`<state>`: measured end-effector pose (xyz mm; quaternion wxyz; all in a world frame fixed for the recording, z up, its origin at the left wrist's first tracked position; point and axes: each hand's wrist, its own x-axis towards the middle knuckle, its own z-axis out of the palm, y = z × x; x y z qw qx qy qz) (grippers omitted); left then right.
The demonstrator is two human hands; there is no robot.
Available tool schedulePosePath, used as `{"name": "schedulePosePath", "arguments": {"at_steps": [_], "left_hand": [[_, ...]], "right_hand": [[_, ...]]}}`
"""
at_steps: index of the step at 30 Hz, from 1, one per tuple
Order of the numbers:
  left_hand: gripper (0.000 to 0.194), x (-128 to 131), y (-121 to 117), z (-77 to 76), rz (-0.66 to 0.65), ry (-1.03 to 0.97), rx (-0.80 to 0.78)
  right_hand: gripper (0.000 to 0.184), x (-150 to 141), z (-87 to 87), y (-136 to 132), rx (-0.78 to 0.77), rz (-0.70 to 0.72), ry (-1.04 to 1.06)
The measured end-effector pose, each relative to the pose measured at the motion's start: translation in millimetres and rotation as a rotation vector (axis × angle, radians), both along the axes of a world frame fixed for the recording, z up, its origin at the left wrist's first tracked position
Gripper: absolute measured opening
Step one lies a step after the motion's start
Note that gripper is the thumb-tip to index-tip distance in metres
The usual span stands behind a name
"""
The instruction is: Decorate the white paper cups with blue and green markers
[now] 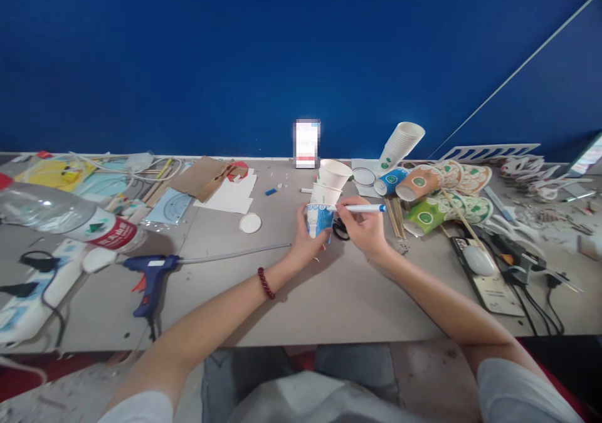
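My left hand (308, 234) is wrapped round a blue-and-white patterned paper cup (323, 221). White paper cups (335, 173) rise just above and behind it; whether they are stacked in it I cannot tell. In my right hand (365, 227) is a white marker pen (364, 208) with a blue end, gripped between thumb and fingers. Its tip points left at the cup's upper side, apparently touching it. Black scissors handles (341, 229) show partly behind my right hand. A small blue cap (271, 192) and a round white disc (250, 223) lie to the left.
A glue gun (155, 272), a power strip (44, 294) and a large bottle (70, 216) occupy the left. Stacked paper cups (402, 146), coloured cups (421, 185) and a mouse (478, 260) are at right. A lit phone screen (306, 142) stands against the blue wall.
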<state>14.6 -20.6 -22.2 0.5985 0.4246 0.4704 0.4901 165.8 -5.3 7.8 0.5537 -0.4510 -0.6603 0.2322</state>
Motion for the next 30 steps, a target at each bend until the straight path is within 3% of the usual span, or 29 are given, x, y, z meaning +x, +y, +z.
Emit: {"name": "schedulePosePath", "arguments": {"at_steps": [30], "left_hand": [[0.094, -0.7, -1.1, -0.1, -0.015, 0.003, 0.013]], "right_hand": [[0.021, -4.0, 7.1, -4.1, -0.008, 0.012, -0.020]]}}
